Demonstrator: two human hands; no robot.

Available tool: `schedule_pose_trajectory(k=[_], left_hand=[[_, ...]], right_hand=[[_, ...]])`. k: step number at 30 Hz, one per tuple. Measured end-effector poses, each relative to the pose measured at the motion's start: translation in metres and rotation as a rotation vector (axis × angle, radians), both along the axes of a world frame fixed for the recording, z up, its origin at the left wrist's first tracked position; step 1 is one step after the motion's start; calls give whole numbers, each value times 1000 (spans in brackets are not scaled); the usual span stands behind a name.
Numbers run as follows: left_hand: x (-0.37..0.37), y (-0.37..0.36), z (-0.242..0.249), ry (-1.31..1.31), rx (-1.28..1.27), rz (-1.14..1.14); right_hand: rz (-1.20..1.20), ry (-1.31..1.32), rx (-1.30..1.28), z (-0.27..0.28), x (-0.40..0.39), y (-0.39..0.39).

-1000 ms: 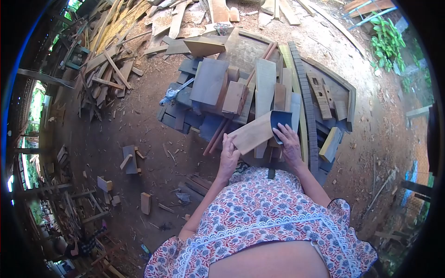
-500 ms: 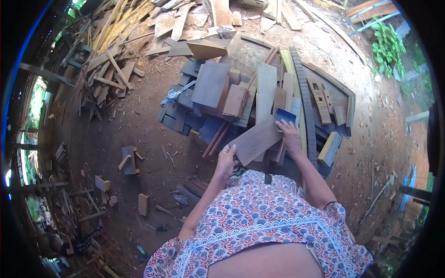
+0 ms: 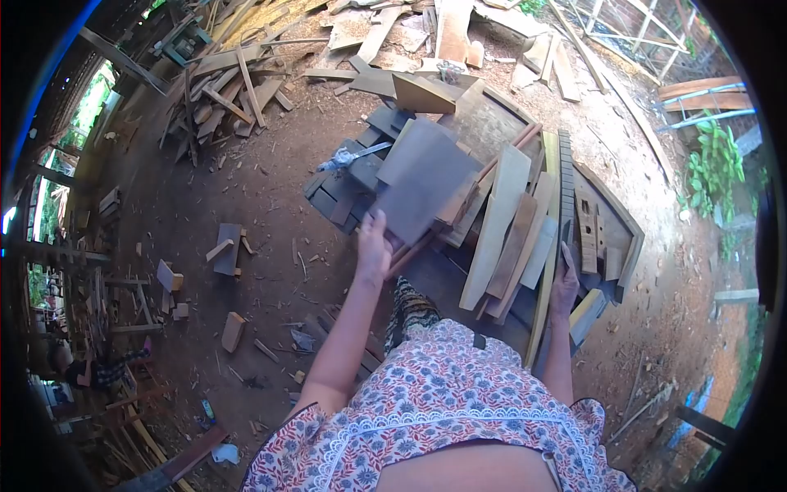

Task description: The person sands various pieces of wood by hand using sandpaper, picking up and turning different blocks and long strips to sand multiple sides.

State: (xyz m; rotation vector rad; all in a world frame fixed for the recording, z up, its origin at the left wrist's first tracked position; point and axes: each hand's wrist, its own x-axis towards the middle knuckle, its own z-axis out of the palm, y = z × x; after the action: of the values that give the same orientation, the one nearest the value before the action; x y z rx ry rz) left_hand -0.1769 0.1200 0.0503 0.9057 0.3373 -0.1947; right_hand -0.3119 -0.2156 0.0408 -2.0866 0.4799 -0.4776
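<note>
My left hand (image 3: 374,246) grips the lower left edge of a flat wooden board (image 3: 430,184), its fingers on top and thumb hidden. The board lies over or just above stacked wood pieces on the workbench; contact cannot be made out. To the right, my right hand (image 3: 564,283) holds a thin dark sheet (image 3: 566,233) seen nearly edge-on, which looks like sandpaper. That hand is beside a long dark ridged strip (image 3: 566,184). Between the hands lie several long wooden slats (image 3: 498,221).
A cloth-wrapped tool (image 3: 338,161) rests at the bench's left. A board with holes (image 3: 587,234) lies at its right. Scrap wood (image 3: 225,111) is heaped on the floor at left, and offcuts (image 3: 234,331) are scattered nearby. Another person (image 3: 102,371) is at far left.
My left hand has carried the board forward, away from my body, onto or over the stack. My right hand has left the board and moved right with the sheet. The camera view has shifted.
</note>
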Motion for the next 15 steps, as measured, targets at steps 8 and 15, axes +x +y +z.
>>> schedule_pose_trajectory(k=[8,15], left_hand=[[117,-8,-99,81,-57,84],[53,-22,-71,116,575,-137]], right_hand=[[-27,78,23,-8,-37,25],[-51,98,85,-11,-67,26]])
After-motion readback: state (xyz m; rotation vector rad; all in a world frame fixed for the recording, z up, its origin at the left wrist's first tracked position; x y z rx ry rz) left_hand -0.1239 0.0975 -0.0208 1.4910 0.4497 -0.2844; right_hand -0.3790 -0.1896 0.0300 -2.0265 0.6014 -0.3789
